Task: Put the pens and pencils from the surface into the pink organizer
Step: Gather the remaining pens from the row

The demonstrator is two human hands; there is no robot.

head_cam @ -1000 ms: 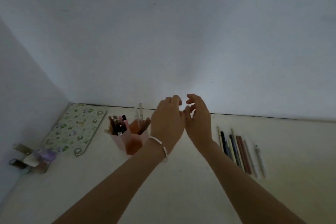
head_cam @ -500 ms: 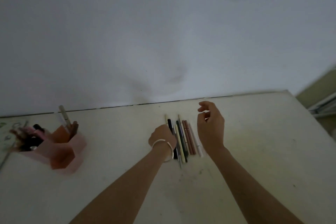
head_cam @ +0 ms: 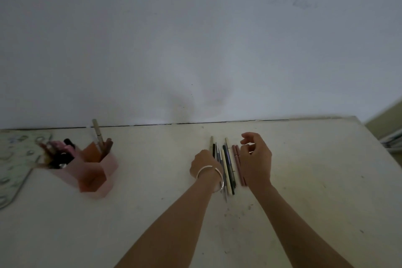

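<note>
left hand (head_cam: 203, 164): fingers curled down on the left edge of the pens and pencils (head_cam: 226, 167), grip not discernible | right hand (head_cam: 256, 159): loosely curled, empty, over their right edge | pens and pencils: row at frame centre on table (head_cam: 315, 191) | pink organizer (head_cam: 95, 169): left, already holding pens

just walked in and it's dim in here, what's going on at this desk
A person is tidying pens and pencils into a pink organizer that stands off to the left, already holding several. A row of them lies on the pale desk. The left hand, with a bracelet on its wrist, is down at the row's left edge; the right hand hovers, fingers loosely curled, at its right edge. Whether anything is picked up can't be told.
</note>
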